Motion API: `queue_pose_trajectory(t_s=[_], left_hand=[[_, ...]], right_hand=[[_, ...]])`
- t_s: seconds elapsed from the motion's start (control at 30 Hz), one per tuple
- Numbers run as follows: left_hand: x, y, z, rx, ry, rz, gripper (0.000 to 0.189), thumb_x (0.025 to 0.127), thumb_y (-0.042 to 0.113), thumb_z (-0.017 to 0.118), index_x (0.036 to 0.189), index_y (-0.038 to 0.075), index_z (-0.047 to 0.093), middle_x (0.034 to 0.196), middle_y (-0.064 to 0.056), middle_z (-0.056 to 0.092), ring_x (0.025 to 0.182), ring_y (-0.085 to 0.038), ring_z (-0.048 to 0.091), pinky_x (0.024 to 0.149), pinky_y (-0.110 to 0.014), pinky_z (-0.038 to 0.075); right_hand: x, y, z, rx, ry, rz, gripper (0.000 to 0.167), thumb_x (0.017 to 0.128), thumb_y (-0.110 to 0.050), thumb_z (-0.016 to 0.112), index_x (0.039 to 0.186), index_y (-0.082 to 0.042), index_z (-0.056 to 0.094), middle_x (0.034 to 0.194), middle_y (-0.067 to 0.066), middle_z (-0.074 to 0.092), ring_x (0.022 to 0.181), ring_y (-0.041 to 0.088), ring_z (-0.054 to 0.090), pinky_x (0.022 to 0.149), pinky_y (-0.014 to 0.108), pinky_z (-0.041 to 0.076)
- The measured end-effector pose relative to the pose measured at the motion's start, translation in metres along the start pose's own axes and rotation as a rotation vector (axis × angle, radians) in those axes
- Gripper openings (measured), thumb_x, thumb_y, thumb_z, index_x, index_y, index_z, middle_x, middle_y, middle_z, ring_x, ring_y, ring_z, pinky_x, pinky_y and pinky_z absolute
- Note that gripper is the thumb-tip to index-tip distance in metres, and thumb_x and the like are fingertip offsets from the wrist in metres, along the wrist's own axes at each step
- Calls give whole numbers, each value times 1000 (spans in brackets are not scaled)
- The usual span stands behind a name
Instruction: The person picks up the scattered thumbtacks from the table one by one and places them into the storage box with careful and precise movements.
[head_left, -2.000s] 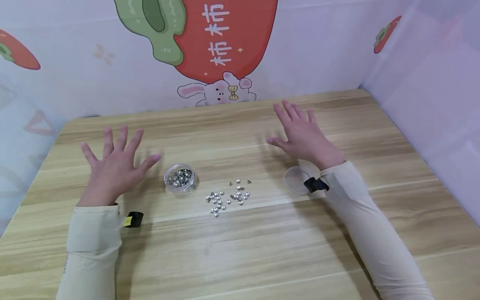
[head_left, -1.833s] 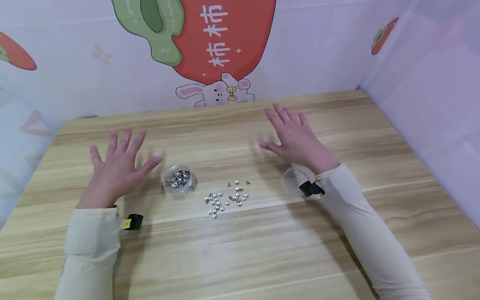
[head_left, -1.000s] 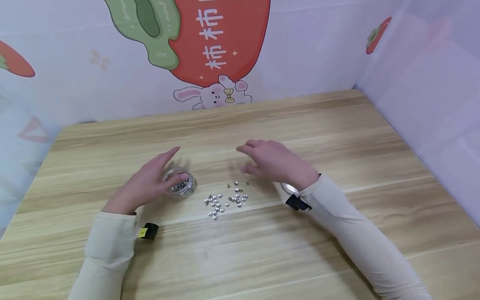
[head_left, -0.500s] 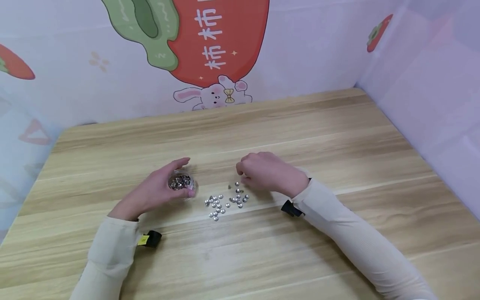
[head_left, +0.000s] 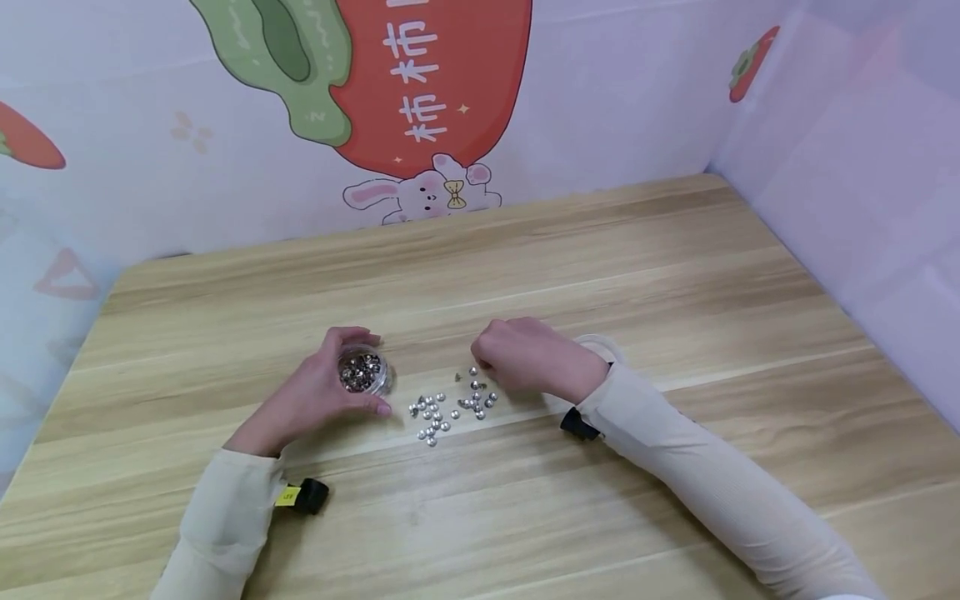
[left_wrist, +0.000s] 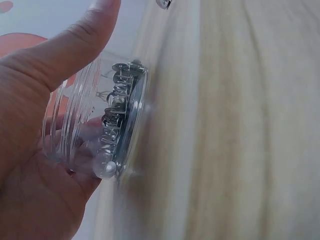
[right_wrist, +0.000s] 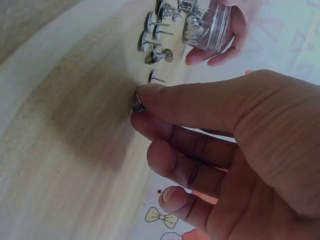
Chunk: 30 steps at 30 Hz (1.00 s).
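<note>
My left hand (head_left: 311, 396) curls round a small clear plastic jar (left_wrist: 72, 130), thumb on the near side and fingers on the far side. The jar stands on the table with many silver thumbtacks (head_left: 360, 372) inside. To its right lies a loose scatter of thumbtacks (head_left: 433, 414), most with their round heads showing. At the far right of that scatter is my right hand (head_left: 528, 357). In the right wrist view, its thumb and index finger pinch one thumbtack (right_wrist: 138, 106) close to the tabletop, while the other fingers are bent.
A clear round lid (head_left: 600, 343) lies partly hidden under my right wrist. The wood-grain table (head_left: 465, 517) ends at the back against a printed cloth (head_left: 615, 100). Another cloth (head_left: 877, 175) hangs along the right side.
Both hands, spread wide at first, have come inward and down. The left has taken hold of the jar. The right has closed its fingertips on a thumbtack beside the scatter.
</note>
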<state>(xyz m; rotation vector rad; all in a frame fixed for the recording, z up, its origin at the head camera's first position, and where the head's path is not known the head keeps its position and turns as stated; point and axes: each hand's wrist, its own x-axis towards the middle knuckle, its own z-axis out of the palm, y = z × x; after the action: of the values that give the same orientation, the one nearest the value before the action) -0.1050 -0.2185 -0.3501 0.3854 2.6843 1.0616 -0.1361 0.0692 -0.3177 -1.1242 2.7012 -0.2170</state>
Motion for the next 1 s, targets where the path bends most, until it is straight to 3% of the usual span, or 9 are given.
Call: queue_pose_trajectory(t_s=[0.3, 0.5, 0.73, 1.0], left_hand=[[-1, 1, -2, 15, 4, -84, 89, 62, 50, 87, 129, 12, 42, 133, -10, 55, 128, -30, 49, 109, -54, 33], [-2, 0, -1, 7, 17, -109, 88, 60, 51, 88, 127, 14, 45, 131, -8, 56, 127, -30, 49, 109, -55, 34], [-1, -3, 0, -15, 3, -127, 89, 59, 52, 89, 128, 19, 43, 131, -4, 55, 127, -28, 49, 109, -55, 33], [-3, -4, 0, -76, -22, -142, 98, 60, 51, 88, 135, 17, 34, 135, -7, 49, 129, -30, 47, 110, -57, 31]], right_hand=[[-1, 0, 0, 16, 6, 19, 30, 87, 2, 56, 63, -16, 56, 62, -4, 49, 56, 10, 38, 50, 22, 31], [0, 1, 0, 123, 7, 1, 28, 82, 11, 52, 66, -10, 63, 60, -4, 47, 55, 8, 36, 50, 19, 30], [0, 3, -1, 166, 11, -26, 35, 73, 18, 43, 58, -13, 48, 59, -4, 33, 56, 8, 27, 50, 19, 22], [15, -14, -18, 193, 51, -97, 25, 89, 6, 54, 69, -5, 63, 59, -4, 42, 55, 7, 35, 51, 18, 31]])
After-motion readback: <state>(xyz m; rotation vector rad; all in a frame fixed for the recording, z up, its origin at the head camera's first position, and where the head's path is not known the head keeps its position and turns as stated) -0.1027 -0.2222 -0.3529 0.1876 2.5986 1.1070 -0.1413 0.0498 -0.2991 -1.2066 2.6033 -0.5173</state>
